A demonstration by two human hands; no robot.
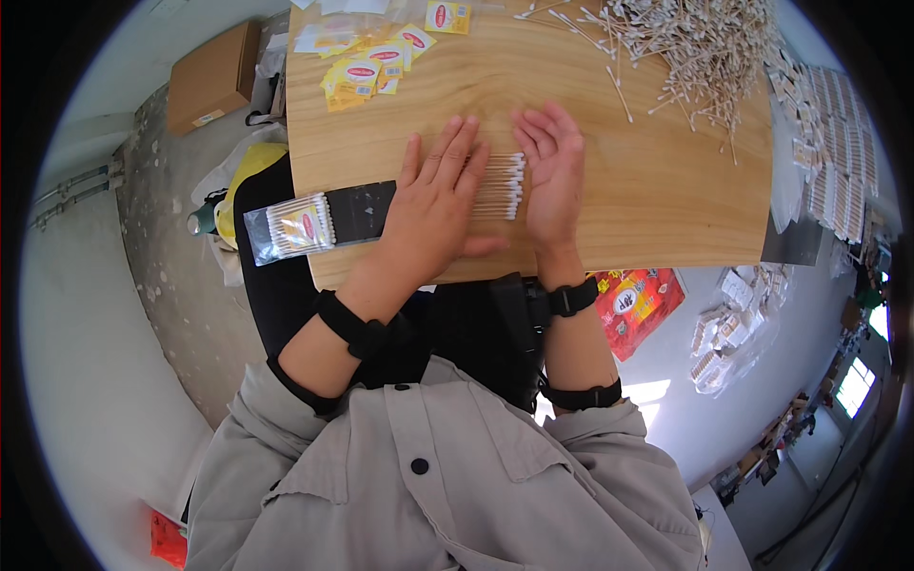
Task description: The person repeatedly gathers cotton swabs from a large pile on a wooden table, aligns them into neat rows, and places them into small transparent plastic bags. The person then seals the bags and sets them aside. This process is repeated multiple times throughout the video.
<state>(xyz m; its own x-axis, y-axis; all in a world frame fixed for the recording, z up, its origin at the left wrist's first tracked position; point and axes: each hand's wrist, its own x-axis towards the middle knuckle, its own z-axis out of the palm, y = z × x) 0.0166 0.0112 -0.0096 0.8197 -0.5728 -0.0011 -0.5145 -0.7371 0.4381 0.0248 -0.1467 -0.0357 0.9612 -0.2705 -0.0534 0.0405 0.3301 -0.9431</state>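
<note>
A flat row of cotton swabs (502, 187) lies on the wooden table, its white tips lined up toward the right. My left hand (436, 205) rests palm down over the row with its fingers stretched and hides the left part of it. Beside the tips, my right hand (554, 176) stands on its edge, palm toward the swabs, fingers slightly bent and holding nothing. To the left of my left hand, a clear packet of cotton swabs (290, 228) with a yellow card inside lies on a black strip (362, 211) that runs under the hand.
Yellow and white cards (376, 68) lie at the far left of the table (666, 214). A large heap of loose cotton swabs (700, 48) covers its far right. Bundled swabs (843, 162) are stacked beyond the right edge. A red bag (633, 309) sits below the near edge.
</note>
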